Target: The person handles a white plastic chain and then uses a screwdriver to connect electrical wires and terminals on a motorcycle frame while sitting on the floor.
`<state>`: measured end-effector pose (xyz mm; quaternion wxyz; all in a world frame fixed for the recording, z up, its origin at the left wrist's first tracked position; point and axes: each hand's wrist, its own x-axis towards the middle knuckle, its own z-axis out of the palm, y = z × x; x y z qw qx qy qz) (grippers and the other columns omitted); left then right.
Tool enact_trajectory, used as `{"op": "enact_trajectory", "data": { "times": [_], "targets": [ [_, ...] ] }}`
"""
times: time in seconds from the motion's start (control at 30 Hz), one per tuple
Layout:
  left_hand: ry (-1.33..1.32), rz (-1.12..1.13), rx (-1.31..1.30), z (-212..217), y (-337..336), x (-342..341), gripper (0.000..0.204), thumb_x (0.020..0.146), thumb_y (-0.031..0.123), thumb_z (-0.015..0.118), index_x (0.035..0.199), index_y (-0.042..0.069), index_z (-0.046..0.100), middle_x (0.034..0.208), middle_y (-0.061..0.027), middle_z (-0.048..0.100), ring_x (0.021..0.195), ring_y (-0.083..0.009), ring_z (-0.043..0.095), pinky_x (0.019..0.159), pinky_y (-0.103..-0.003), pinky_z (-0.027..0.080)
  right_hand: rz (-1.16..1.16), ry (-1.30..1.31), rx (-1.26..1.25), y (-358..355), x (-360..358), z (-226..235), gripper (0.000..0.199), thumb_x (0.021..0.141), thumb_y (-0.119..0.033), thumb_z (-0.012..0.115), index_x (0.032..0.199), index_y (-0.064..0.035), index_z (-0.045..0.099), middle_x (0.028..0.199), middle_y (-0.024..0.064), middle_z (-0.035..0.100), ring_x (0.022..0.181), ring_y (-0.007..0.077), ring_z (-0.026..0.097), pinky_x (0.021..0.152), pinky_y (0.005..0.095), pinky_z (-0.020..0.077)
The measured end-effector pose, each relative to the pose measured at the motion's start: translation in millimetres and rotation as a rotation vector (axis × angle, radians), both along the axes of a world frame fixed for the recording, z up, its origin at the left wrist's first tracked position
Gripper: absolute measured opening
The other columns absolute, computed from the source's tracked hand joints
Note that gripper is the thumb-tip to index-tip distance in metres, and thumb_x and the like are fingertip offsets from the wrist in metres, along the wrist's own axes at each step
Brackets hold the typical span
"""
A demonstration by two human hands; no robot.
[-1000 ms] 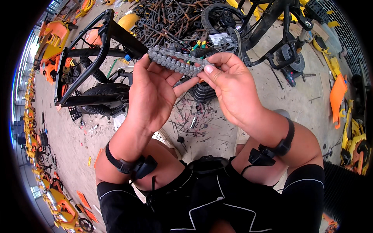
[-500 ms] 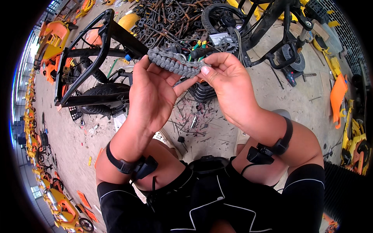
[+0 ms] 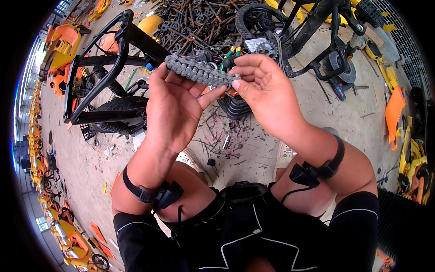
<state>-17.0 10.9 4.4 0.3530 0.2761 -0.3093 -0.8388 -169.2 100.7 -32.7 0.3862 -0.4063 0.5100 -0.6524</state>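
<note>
A grey metal roller chain (image 3: 195, 71), folded so its strands lie side by side, is held up in front of me. My left hand (image 3: 174, 106) has its palm turned up and supports the chain along the fingers, with the thumb by its left end. The right end is pinched between the thumb and fingers of my right hand (image 3: 269, 97). Just behind the chain are green-and-yellow-handled pliers (image 3: 233, 52), partly covered by it and my right fingers.
A heap of rusty metal parts (image 3: 192, 27) lies ahead. Black vehicle frames stand at left (image 3: 97, 68) and right (image 3: 301, 41). Beside the right one lies a power drill (image 3: 339, 89). Small scraps (image 3: 226, 140) litter the floor between my feet. Orange and yellow panels (image 3: 395, 113) line the right side.
The chain has shifted slightly left with my left hand. Its upper strand, which stood apart as a loop, now lies against the others. My right fingers have spread a little more.
</note>
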Motion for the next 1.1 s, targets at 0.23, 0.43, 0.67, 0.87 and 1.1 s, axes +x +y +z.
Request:
{"op": "enact_trajectory", "data": {
  "times": [0.23, 0.43, 0.67, 0.87, 1.1],
  "targets": [
    [0.004, -0.003, -0.005, -1, 0, 0, 0.055, 0.103, 0.042, 0.032, 0.126, -0.005, 0.048, 0.129, -0.0215, 0.057, 0.119, -0.0364, 0.058, 0.103, -0.053, 0.048, 0.01, 0.118, 0.073, 1, -4, 4, 0.034, 0.092, 0.005, 0.06, 0.124, 0.0024, 0.049, 0.11, 0.0116, 0.063, 0.09, 0.0127, 0.062, 0.083, 0.0261, 0.0524],
    [-0.011, 0.004, -0.003, -2, 1, -1, 0.055, 0.103, 0.043, 0.033, 0.126, -0.005, 0.048, 0.129, -0.0218, 0.057, 0.119, -0.0357, 0.058, 0.103, -0.051, 0.048, 0.001, 0.125, 0.073, 0, -4, 5, 0.034, 0.091, 0.007, 0.06, 0.123, 0.0026, 0.049, 0.11, 0.0122, 0.063, 0.089, 0.0135, 0.063, 0.082, 0.0269, 0.0533],
    [-0.014, -0.006, -0.031, -4, 2, -1, 0.055, 0.103, 0.044, 0.034, 0.126, -0.004, 0.048, 0.128, -0.0211, 0.058, 0.118, -0.0349, 0.059, 0.104, -0.049, 0.048, -0.048, -0.04, -0.029, -4, -2, -4, 0.032, 0.089, 0.005, 0.063, 0.119, 0.002, 0.052, 0.107, 0.0123, 0.064, 0.096, 0.0155, 0.062, 0.085, 0.0282, 0.0532],
    [-0.025, 0.0, -0.015, -4, 3, -2, 0.055, 0.104, 0.043, 0.032, 0.126, -0.004, 0.049, 0.128, -0.0209, 0.058, 0.118, -0.0347, 0.059, 0.104, -0.048, 0.048, -0.031, -0.133, 0.058, -3, -1, -1, 0.031, 0.089, 0.006, 0.064, 0.118, 0.0031, 0.052, 0.106, 0.0125, 0.063, 0.097, 0.0159, 0.062, 0.086, 0.0282, 0.0531],
    [-0.038, -0.022, -0.022, -8, 1, -3, 0.054, 0.104, 0.042, 0.03, 0.125, -0.004, 0.049, 0.128, -0.0212, 0.057, 0.118, -0.0346, 0.059, 0.105, -0.047, 0.047, -0.053, -0.195, 0.081, -2, 0, -3, 0.032, 0.09, 0.004, 0.063, 0.12, 0.0031, 0.051, 0.109, 0.013, 0.061, 0.091, 0.0165, 0.062, 0.084, 0.0291, 0.0534]
  ]
}}
